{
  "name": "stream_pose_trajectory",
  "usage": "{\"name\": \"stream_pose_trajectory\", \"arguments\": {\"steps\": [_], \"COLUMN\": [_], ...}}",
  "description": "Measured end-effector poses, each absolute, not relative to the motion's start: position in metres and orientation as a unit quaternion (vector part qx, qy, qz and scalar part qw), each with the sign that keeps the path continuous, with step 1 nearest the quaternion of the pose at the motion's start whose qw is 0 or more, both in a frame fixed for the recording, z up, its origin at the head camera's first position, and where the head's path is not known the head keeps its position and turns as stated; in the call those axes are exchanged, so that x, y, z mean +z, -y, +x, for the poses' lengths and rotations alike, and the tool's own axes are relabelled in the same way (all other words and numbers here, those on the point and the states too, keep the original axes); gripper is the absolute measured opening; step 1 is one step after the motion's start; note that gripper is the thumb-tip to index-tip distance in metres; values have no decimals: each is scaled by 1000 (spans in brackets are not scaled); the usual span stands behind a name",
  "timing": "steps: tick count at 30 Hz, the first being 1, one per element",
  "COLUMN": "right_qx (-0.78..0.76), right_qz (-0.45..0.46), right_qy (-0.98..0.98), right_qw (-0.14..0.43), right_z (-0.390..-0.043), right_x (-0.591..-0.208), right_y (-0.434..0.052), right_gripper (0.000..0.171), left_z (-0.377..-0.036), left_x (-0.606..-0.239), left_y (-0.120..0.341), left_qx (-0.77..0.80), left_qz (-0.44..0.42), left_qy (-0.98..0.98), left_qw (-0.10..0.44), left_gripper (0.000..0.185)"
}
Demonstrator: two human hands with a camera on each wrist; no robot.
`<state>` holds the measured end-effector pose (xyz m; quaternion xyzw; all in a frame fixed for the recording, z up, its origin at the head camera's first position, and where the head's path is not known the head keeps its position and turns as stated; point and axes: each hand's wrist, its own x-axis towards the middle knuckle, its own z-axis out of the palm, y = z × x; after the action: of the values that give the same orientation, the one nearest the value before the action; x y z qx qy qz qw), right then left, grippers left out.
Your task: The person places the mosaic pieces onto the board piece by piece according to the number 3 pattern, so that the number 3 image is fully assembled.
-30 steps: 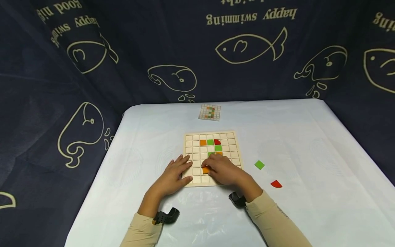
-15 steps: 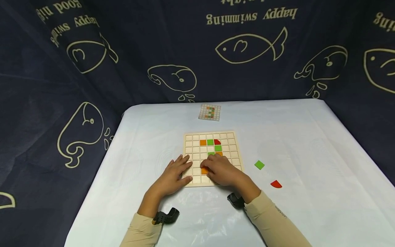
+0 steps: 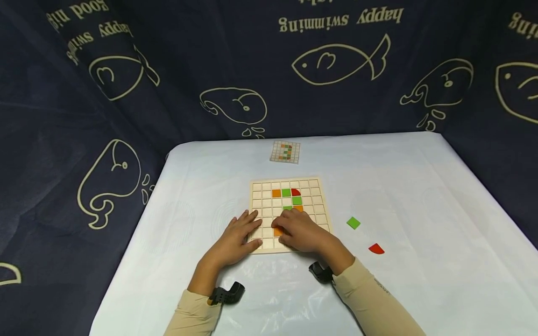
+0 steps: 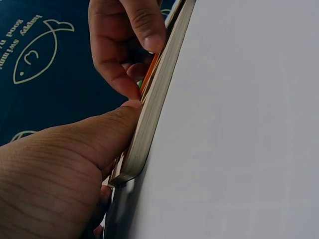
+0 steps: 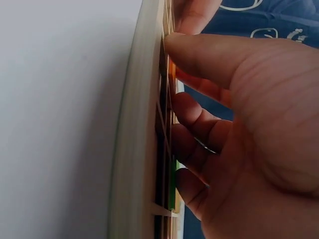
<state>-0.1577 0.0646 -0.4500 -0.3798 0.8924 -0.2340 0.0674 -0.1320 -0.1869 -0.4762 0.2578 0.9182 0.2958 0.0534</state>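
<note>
"happy swimming" on curtain [image 3: 252,56]

Grid board [image 3: 287,214] mid-table — card [image 3: 285,152] behind, two loose tiles [image 3: 353,223] right.

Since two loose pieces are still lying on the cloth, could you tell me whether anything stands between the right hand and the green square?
Nothing visible does. The right hand rests on the wooden board, its fingers on an orange tile. The green square lies to its right on bare cloth, with the red piece nearer the person and off that line.
</note>
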Motion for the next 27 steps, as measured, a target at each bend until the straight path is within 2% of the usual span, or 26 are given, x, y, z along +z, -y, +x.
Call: {"name": "stream_pose_trajectory", "arguments": {"steps": [12,27], "right_qx": [-322,-340], "right_qz": [-364,-243], "right_qy": [-870,-907], "right_qw": [84,56], "right_z": [-159,-161], "right_x": [-435,-433], "right_y": [-89,-172], "right_gripper": [28,33], "left_z": [-132,-131], "left_x": [-475,-479], "left_y": [186,186], "left_qx": [299,287], "left_qz": [260,259], "left_qy": [-917,-921], "left_qw": [53,55], "left_gripper": [59,60]}}
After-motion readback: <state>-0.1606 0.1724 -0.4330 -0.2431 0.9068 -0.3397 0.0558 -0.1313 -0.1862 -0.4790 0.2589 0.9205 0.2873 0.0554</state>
